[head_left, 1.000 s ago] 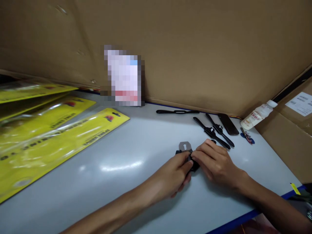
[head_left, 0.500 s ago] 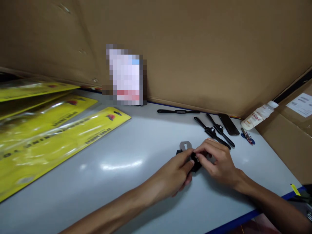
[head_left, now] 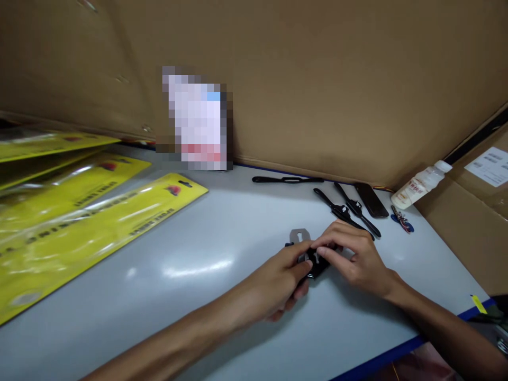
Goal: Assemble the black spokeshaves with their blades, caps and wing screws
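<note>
My left hand (head_left: 283,283) is closed round a black spokeshave (head_left: 314,270) held just above the table, its thumb resting on top. A flat silver blade (head_left: 298,234) with a slot in it sticks out on the far side of the tool. My right hand (head_left: 353,254) bends over the same spokeshave, thumb and forefinger pinched close to a small shiny metal part (head_left: 316,256) on its face. Whether that part is a screw I cannot make out. Just beyond my right hand lie two more black spokeshaves (head_left: 344,213) (head_left: 359,210), each with small silver fittings.
A slim black handled frame (head_left: 289,180) lies by the cardboard wall (head_left: 317,95). At right are a phone (head_left: 371,200), a bottle (head_left: 420,185) and a small bunch of keys (head_left: 402,219). Yellow blister packs (head_left: 99,222) cover the left side of the table (head_left: 190,233).
The view has shifted slightly, so everything sits a little further left. Both hands stay at the spokeshave; my right fingers have moved slightly and more of its black face shows.
</note>
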{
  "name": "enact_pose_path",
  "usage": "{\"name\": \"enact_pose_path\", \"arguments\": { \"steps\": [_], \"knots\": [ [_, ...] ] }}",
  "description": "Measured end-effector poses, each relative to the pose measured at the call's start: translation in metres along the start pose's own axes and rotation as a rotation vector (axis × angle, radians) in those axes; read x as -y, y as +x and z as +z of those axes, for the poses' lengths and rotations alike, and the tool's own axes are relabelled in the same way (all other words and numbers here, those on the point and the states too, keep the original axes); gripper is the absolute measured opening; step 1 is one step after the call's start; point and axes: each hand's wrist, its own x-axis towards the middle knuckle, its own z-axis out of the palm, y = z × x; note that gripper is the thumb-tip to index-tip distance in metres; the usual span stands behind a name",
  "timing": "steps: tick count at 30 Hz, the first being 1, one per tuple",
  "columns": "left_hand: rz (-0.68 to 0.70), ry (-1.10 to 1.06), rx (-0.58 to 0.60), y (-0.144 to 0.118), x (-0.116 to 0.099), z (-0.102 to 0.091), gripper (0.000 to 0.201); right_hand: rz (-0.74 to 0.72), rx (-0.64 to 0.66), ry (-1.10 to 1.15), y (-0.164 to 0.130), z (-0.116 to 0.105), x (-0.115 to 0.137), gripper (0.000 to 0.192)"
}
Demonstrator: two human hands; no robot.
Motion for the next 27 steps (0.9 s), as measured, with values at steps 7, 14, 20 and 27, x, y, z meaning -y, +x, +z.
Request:
{"name": "enact_pose_path", "arguments": {
  "steps": [7,14,20,27],
  "knots": [
    [-0.023,-0.051,0.063,0.0,0.003,-0.008,0.056,-0.249,0.109,-0.137,-0.002,-0.013,0.0,0.015],
    [0.021,0.052,0.051,0.006,0.005,-0.004,0.056,-0.342,0.069,-0.35,-0.005,-0.002,0.002,0.017],
    [0.066,0.097,0.038,0.003,0.006,-0.001,0.053,-0.168,0.012,-0.191,-0.006,0.01,0.003,0.018],
    [0.031,0.13,0.041,0.005,0.007,-0.003,0.057,0.06,0.02,-0.021,-0.003,0.002,0.007,0.011]
  ]
}}
